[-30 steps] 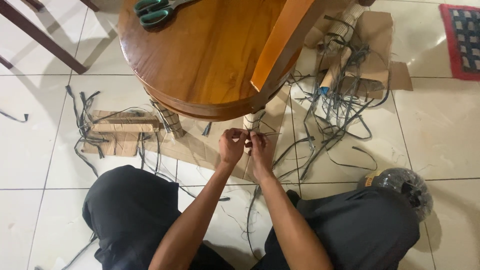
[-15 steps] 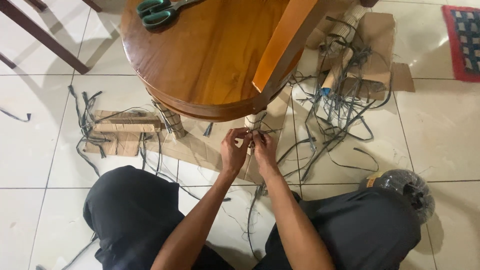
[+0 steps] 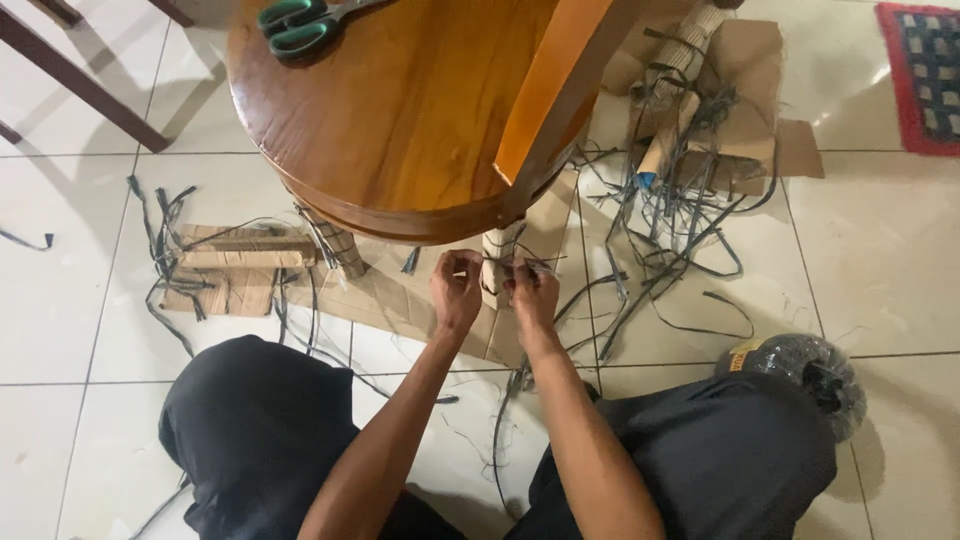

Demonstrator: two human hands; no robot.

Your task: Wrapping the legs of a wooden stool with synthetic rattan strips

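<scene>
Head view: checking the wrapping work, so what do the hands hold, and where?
Both hands pinch a thin dark strip at the wrapped table leg.

The wrapped table leg [image 3: 497,252] stands between the left hand [image 3: 457,290] and the right hand [image 3: 531,291], under the round table [image 3: 400,120] beyond them. Scissors [image 3: 300,22] lie on the table's far edge. Cardboard [image 3: 385,298] lies under both hands; loose straps [image 3: 670,220] sprawl right of the right hand, a tape roll [image 3: 800,370] nearer
</scene>
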